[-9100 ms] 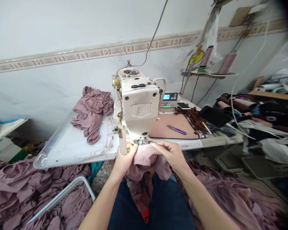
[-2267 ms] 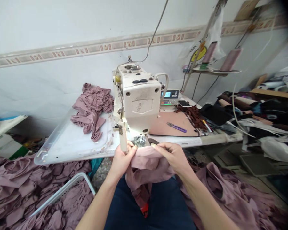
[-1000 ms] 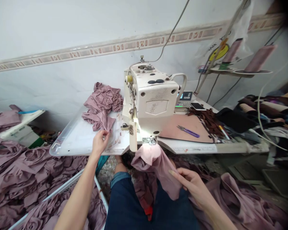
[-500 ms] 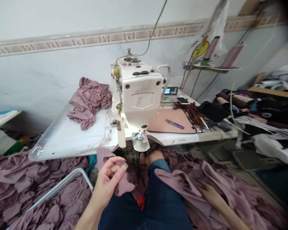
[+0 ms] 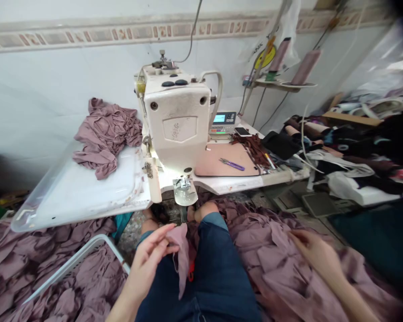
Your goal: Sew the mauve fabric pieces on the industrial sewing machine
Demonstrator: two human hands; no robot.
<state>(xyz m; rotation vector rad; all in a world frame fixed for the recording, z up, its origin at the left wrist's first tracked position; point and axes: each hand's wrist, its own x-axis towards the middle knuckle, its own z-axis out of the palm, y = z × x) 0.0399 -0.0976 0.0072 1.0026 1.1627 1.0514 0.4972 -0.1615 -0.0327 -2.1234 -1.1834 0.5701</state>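
My left hand (image 5: 151,256) pinches a small strip of mauve fabric (image 5: 182,257) that hangs over my lap in dark blue trousers. My right hand (image 5: 317,254) lies low at the right on a heap of mauve garments (image 5: 272,259), fingers curled into the cloth. The white sewing machine (image 5: 174,120) stands ahead on the table, with its needle plate (image 5: 185,193) bare and lit.
A pile of sewn mauve pieces (image 5: 104,134) lies on the clear plastic extension tray (image 5: 70,197) left of the machine. Purple snips (image 5: 232,164) rest on a brown mat. A white wire basket (image 5: 77,264) and more mauve cloth fill the floor at left. Clutter covers the right side.
Both hands left the needle. The left reached to the pile on the tray and came back to my lap with a small strip; the right dropped the sewn piece and went to the heap.
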